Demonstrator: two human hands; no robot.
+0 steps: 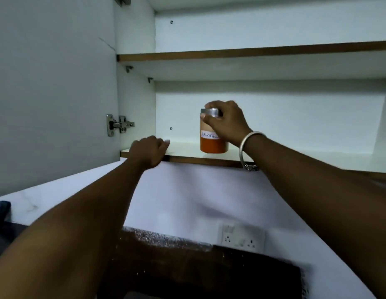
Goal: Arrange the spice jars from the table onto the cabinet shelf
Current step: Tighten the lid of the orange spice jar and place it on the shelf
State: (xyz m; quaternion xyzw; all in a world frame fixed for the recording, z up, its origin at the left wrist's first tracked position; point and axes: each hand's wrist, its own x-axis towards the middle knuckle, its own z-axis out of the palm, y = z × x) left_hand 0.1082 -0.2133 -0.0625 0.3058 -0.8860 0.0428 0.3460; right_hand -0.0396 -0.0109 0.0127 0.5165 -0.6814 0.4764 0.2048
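Observation:
A clear spice jar [211, 143] with orange-red powder, a white handwritten label and a silver lid stands upright on the lower cabinet shelf [187, 157], near its front edge. My right hand [227, 121] grips the jar from the right, with fingers curled round the lid; a silver bangle sits on that wrist. My left hand [150, 151] rests on the shelf's front edge to the left of the jar, with fingers curled over the edge. No other jars are in view.
The cabinet door [54, 83] stands open at the left, with a metal hinge [118, 125]. An upper shelf [252, 51] runs above. Below are a white wall, a socket plate [241, 236] and a dark counter [198, 270].

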